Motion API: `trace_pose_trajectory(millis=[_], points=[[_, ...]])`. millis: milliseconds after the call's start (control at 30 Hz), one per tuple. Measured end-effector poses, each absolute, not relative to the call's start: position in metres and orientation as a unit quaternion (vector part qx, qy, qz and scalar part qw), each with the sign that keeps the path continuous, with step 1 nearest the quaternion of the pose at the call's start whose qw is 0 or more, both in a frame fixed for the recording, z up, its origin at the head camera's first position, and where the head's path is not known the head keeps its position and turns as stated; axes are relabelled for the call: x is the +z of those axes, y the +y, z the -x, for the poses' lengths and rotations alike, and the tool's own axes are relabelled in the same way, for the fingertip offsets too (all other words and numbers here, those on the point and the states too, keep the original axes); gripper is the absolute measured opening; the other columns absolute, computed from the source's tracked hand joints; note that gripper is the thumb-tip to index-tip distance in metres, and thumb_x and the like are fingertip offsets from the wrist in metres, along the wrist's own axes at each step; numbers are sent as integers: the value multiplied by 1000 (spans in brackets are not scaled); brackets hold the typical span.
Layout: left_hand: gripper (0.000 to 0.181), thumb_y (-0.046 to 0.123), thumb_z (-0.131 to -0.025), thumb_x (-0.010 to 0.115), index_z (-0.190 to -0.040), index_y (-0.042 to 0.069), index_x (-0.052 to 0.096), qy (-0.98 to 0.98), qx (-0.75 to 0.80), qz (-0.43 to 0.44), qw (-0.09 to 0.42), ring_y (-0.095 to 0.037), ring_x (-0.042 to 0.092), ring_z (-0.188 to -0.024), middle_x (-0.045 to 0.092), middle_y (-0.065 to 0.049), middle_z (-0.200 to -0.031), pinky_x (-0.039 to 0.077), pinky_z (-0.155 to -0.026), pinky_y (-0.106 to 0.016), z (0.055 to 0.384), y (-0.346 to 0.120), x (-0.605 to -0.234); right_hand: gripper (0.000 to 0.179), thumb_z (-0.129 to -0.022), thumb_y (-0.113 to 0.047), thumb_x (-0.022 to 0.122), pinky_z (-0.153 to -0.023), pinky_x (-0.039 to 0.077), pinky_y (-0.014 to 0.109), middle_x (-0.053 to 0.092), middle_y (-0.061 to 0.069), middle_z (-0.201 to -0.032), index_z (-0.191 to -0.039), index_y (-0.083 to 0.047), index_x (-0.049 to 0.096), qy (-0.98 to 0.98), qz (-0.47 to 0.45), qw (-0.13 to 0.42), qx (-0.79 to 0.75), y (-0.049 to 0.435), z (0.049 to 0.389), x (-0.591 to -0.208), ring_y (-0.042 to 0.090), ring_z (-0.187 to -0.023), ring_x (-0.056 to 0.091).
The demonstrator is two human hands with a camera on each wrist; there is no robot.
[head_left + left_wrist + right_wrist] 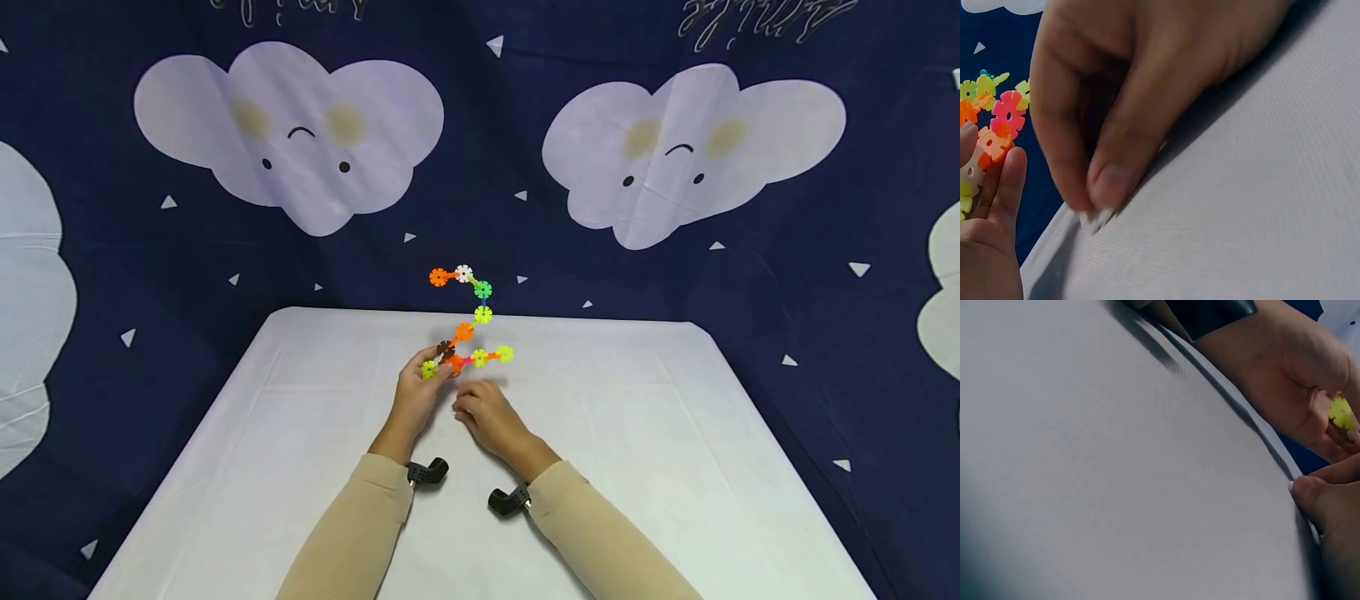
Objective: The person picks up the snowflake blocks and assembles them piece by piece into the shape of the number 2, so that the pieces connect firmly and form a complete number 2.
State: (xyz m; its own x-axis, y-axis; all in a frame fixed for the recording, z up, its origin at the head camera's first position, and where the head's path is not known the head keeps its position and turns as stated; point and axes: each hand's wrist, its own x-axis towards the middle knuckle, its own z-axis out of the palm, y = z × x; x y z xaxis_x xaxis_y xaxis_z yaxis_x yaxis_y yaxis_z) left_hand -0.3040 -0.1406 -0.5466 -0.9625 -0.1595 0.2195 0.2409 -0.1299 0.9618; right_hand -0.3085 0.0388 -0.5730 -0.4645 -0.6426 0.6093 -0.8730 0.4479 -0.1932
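My left hand (418, 392) grips the near-left end of a chain of colourful snowflake discs (482, 314). The chain is linked disc to disc in orange, white, green, yellow, brown and pink; it bends back on itself, with one branch pointing right. In the left wrist view, part of that hand cradles orange and pink discs (1008, 115). To the right and nearer me, my right hand (491, 417) is bent down with thumb and fingers together. They pinch a small white piece (1095, 221), mostly hidden and blurred. Its edge (1291, 485) also peeks out in the right wrist view.
A white cloth covers the table (637, 467) beneath both hands. Behind it hangs a dark blue curtain (495, 167) printed with clouds and small triangles. Black wrist cameras (427, 472) sit at both sleeve cuffs.
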Motion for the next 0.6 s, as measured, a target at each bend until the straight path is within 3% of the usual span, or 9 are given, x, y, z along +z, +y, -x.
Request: trace_pose_trajectory(millis=[200,433,600], points=[[42,-5,-99,70,-139,-12,57,-635,-761,34,130,-9,70,-91,63,-29,-132,56,-81,-20,305,-139,-548,14,-86,7,84,-87,58,35,64,13,-110,-96,0,76,-812,-433,234,314,59,297,-568,28,-99,67],[46,-3,-100,70,-142,-11,54,-641,-757,41,118,-17,74,-91,61,-29,-135,57,-82,-25,305,-139,-548,20,-84,9,85,-87,59,29,68,14,-113,-102,6,79,-810,-326,182,452,98,296,-560,27,-99,70],[42,-3,-100,70,-140,-9,58,-656,-745,42,114,-22,69,-106,58,-22,-143,57,-83,-25,304,-138,-548,18,-88,8,82,-89,56,21,70,16,-119,-105,6,79,-802,-227,158,530,122,304,-556,31,-109,69]])
